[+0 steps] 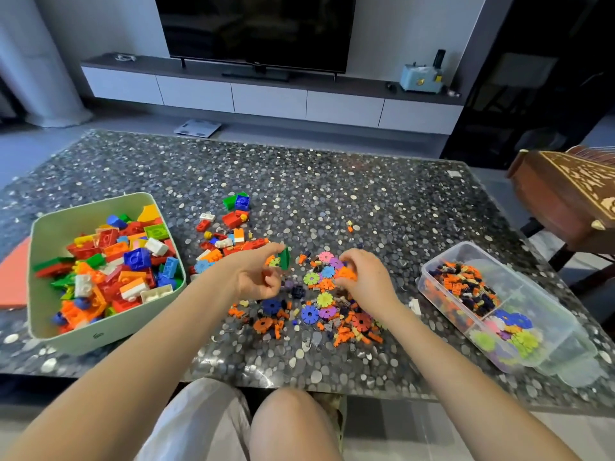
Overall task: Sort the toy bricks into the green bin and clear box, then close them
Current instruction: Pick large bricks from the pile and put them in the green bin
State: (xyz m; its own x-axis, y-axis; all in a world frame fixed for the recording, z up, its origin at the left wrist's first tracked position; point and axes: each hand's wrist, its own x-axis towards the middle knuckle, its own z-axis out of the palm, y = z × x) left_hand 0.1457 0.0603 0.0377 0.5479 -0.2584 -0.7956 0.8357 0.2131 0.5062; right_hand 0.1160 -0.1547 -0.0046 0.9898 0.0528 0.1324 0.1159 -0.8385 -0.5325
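Pile (319,304) of bricks sits unsorted. L hand (253,274) pinches a green brick (284,259), prob. for bin (83,341) left of pile. R hand (369,281) grips orange bits (346,273), prob. for box (572,344) right of pile. Both w/o lids.

The table top (332,181) is dark grey, with a dense pattern of pale silver-white pebbles. The green bin (43,247) has a pale green wall. Its bricks (109,271) are red, orange, blue, green, yellow and white. The clear box (562,314) is transparent. Its small pieces (462,287) are orange and dark navy. Its flower discs (509,331) are blue, pink, lime and purple. The green brick (284,258) is dark green. The orange piece (346,272) is plain orange. The lid (13,277) is coral red. The wooden case (565,194) is red-brown with pale scrollwork.
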